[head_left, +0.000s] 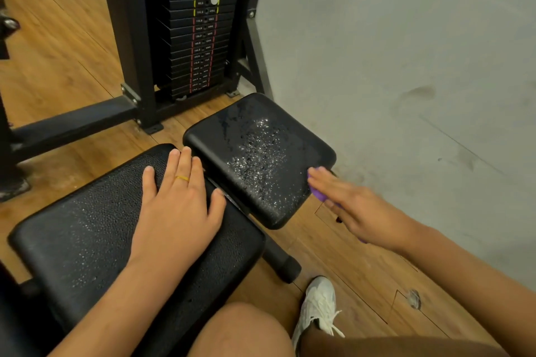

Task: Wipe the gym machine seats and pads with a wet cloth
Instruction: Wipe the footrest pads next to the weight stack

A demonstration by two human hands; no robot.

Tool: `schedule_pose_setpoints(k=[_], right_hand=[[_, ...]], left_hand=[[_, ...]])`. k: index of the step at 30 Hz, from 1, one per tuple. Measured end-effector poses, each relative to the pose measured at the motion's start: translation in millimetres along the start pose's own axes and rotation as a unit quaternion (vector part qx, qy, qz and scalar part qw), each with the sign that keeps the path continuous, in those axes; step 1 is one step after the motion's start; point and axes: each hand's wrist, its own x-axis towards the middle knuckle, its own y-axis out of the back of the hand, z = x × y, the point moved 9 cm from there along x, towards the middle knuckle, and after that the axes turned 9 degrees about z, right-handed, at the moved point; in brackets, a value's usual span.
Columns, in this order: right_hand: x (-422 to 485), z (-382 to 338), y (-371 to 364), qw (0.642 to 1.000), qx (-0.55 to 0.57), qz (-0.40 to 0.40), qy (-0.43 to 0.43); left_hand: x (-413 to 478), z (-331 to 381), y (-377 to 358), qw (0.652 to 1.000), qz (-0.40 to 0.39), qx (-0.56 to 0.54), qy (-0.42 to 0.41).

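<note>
Purple cloth point(317, 193) shows only as a sliver under the right hand point(359, 209), at the right edge of the small pad point(258, 156), which is black, grained and speckled with water drops. That hand lies over the cloth with fingers stretched out and flat rather than curled. It is slightly blurred, so how firmly it presses is hard to tell.

Left of the small pad, the left hand point(177, 203) rests palm down and relaxed on the large seat point(87, 235), gripping nothing, with a ring point(182, 178) on one finger.

The cloth looks thin, limp and light, and soaked. It should slide easily and is best kept spread under the whole palm so it does not bunch or slip out. The small pad looks like cushioned vinyl fixed to its frame: it should give a little, stay put and be slick while wet.

Beyond the small pad stands the weight stack point(200, 23); to its right is the wall point(406, 66).
</note>
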Motion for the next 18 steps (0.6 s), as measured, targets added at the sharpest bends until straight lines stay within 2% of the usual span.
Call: schedule_pose_setpoints(k=[2,5,9,14,16,18], right_hand=[[-3,-22,-13,0.998,0.014,0.0,0.06],[2,-15,-15,0.996,0.006,0.018,0.083],[24,34,6,0.997,-0.022,0.071,0.017],[27,37,4,0.995,-0.033,0.092,-0.028],[13,15,-3,0.996,-0.038,0.075,-0.003],[-4,-23,-13,0.996,-0.033,0.056,0.059]], left_hand=[[0,-1,0,1.0,-0.001,0.0,0.001],[-2,-3,-2,1.0,0.0,-0.005,0.001],[-1,-2,-2,1.0,0.002,-0.007,0.0],[-1,-3,-2,1.0,-0.001,-0.001,0.001],[-1,-1,-1,1.0,-0.002,-0.006,0.001],[-1,0,-1,1.0,-0.001,-0.009,0.001]])
